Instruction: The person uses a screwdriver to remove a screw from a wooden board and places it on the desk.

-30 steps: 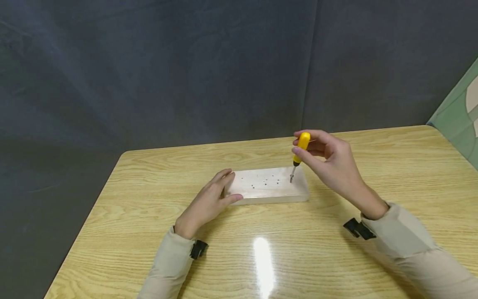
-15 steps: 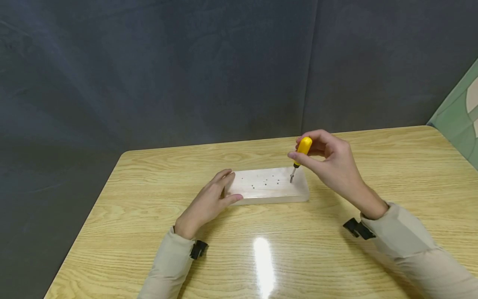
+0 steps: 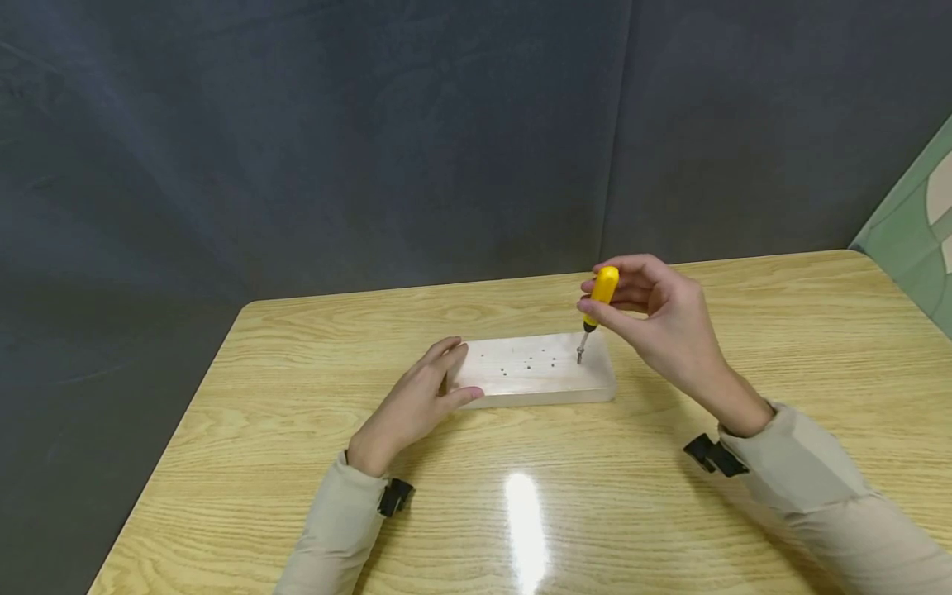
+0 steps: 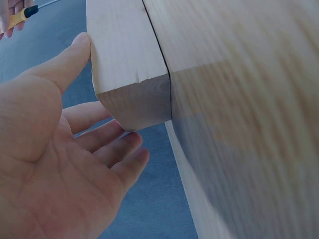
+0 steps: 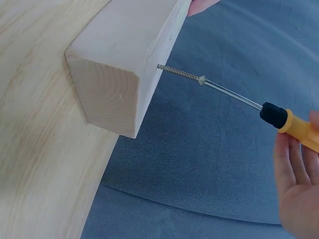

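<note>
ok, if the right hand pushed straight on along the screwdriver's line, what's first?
The screw: the screwdriver in the right hand lines up with its head, apparently touching. Next comes the wooden board, where the screw's point seems to meet the top face; whether it has bitten is unclear.

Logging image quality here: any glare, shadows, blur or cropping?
Head: bright glare streak on the table, below the wooden block; left wrist: grey shadow on the table beside the block's end; right wrist: screw threads discernible, screwdriver and right hand cropped by right edge.
</note>
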### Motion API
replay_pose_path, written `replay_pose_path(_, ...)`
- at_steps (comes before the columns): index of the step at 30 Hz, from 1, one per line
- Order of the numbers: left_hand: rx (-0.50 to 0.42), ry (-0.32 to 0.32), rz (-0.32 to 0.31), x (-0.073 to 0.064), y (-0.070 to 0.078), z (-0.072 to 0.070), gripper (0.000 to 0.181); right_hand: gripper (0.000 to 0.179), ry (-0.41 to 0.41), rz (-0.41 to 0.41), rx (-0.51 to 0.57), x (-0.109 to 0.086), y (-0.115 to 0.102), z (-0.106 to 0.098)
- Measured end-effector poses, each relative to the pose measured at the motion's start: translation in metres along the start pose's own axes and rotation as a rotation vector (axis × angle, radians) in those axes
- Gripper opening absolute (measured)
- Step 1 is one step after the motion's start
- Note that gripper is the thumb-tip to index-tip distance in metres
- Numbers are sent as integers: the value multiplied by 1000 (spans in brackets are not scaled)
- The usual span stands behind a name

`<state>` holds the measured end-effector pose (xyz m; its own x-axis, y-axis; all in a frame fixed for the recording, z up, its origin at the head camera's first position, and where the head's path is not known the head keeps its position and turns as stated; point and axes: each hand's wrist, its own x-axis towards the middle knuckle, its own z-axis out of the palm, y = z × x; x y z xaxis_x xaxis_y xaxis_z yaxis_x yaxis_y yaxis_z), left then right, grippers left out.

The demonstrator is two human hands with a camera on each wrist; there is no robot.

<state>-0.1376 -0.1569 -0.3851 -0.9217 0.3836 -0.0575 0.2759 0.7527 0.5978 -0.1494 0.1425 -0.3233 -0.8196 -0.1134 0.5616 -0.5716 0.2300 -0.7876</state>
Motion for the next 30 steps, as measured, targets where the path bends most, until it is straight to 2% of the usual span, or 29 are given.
replay_pose_path(3, 1, -2, -2, 0, 0, 0, 40, 33, -12, 2, 3, 0, 0, 0)
replay_pose_path(7, -2, 2, 0, 0, 0, 0, 32, 28, -31, 12, -3, 0, 0, 0)
replay_pose_path(13, -9, 2, 4, 0, 0, 0, 32, 22, -31, 17, -45, -1, 2, 0)
replay_pose_path(24, -8, 2, 3, 1, 0, 0, 33, 29, -37, 23, 14, -1, 2, -1)
replay_pose_path(30, -2, 1, 4, 1, -1, 0, 34, 30, -40, 1, -75, 0, 0, -5)
